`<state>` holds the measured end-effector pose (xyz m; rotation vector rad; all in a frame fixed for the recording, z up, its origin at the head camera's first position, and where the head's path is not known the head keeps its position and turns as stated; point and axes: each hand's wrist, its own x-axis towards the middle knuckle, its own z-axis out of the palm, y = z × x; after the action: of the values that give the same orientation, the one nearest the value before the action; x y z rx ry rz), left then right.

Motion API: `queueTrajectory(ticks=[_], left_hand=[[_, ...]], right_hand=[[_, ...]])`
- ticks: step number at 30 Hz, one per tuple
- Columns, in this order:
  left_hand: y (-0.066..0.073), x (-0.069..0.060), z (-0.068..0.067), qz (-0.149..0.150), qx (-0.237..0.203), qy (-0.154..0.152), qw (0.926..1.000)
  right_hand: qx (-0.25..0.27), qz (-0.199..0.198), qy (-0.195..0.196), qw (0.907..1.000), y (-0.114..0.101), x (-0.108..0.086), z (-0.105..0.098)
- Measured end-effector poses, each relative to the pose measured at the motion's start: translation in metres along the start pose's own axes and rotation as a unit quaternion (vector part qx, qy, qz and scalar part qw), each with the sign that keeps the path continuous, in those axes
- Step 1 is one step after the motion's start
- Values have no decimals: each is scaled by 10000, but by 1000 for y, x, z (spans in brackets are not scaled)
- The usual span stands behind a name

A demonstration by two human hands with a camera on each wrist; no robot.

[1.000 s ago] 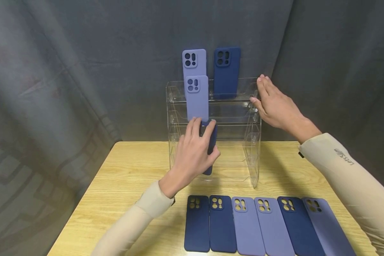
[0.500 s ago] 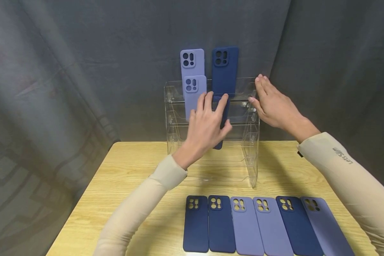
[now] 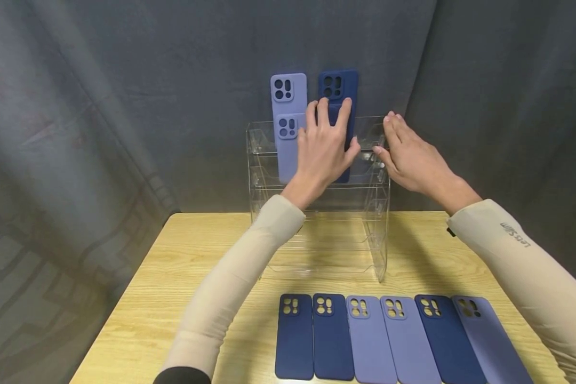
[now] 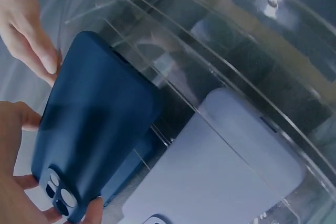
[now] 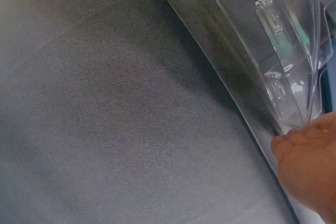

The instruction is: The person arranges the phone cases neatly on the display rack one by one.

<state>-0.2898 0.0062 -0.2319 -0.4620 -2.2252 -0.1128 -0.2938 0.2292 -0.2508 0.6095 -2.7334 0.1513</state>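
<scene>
**Left Hand Held a Blue Phone Case at the Clear Rack**

At the far left, a gray curtain (image 3: 197, 106) hung down and went on behind everything. In front of it was a yellow wooden table (image 3: 187, 277), with the clear rack (image 3: 378, 229) standing on it. On the rack's left side, the back purple case (image 3: 289, 106) stood on the top step. The front purple case (image 3: 288, 154) stood one step lower and hid part of it.

Next came the left hand (image 3: 321, 152). It pinched the blue phone case (image 4: 100, 108) by its edges, up near the camera holes. That case was in front of the back blue case (image 3: 350, 85), which stood on the top step. I could not tell if the held one touched the rack.

Farther right, the right hand (image 3: 415, 160) touched the rack's top right corner, its fingers almost straight.

Near the front of the table, six flat cases (image 3: 374, 341) lay in a row. From left to right, they were two dark blue, two light purple, one dark blue and one light purple.
</scene>
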Motion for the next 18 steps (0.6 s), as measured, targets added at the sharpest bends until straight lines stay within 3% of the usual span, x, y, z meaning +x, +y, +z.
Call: queueTrajectory(ticks=[10, 18], left_hand=[[6, 23, 10, -138, 219, 179, 9995], [9, 20, 29, -319, 520, -194, 9980]], right_hand=[[-23, -35, 87, 10000, -2, 3, 0], [6, -24, 64, 10000, -3, 3, 1]])
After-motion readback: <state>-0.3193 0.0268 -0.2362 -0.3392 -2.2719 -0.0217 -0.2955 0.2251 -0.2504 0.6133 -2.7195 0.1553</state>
